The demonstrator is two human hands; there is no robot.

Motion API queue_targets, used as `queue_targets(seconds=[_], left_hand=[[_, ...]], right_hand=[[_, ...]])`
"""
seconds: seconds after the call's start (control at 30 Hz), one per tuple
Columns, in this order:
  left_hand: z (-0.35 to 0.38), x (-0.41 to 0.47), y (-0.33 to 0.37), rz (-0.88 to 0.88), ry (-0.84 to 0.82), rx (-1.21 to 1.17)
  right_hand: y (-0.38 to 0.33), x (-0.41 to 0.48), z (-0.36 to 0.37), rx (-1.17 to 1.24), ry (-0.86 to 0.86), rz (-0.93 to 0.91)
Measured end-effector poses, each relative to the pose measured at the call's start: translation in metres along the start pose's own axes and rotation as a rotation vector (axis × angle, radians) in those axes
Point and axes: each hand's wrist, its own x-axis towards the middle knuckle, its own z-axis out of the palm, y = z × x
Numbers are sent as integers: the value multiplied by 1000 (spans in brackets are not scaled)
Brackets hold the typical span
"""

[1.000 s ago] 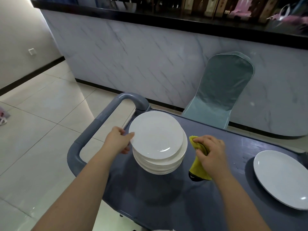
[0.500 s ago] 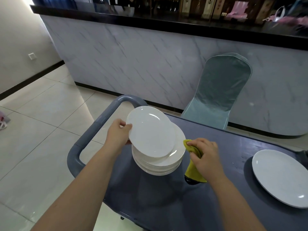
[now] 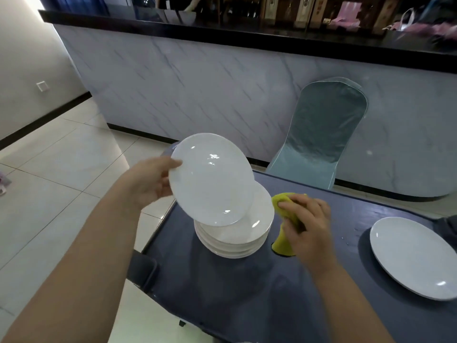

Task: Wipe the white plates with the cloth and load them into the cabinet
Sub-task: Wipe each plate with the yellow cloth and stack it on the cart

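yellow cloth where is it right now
Head view, centre-right: the yellow cloth is gripped in the right hand, just right of the plate stack on the dark cart top.

No legible text anywhere; markings on boxes [image 3: 306, 9] behind counter [image 3: 247, 33] too blurred to read.

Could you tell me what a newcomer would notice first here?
The white plate stands out first, held tilted by the left hand above the stack of plates on the dark cart. Just right of the stack, the right hand grips a yellow cloth, and a lone plate lies at the cart's right end.
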Motion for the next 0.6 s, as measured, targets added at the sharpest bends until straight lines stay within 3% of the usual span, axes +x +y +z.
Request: queue_targets(seconds=[0.13, 0.23, 0.33, 0.43, 0.6], left_hand=[[-1, -20, -54, -214, -197, -344], [38, -20, -85, -287, -180, -418], [78, -25, -105, -245, -200, -439], [97, -29, -113, -177, -336, -487], [117, -27, -118, -150, -521, -494]], right_hand=[[-14, 19, -27, 158, 54, 113], [-33, 37, -26, 174, -74, 132], [-48, 40, -7, 118, -243, 25], [-47, 18, 7, -77, -440, 79], [-30, -32, -21, -261, -350, -17]])
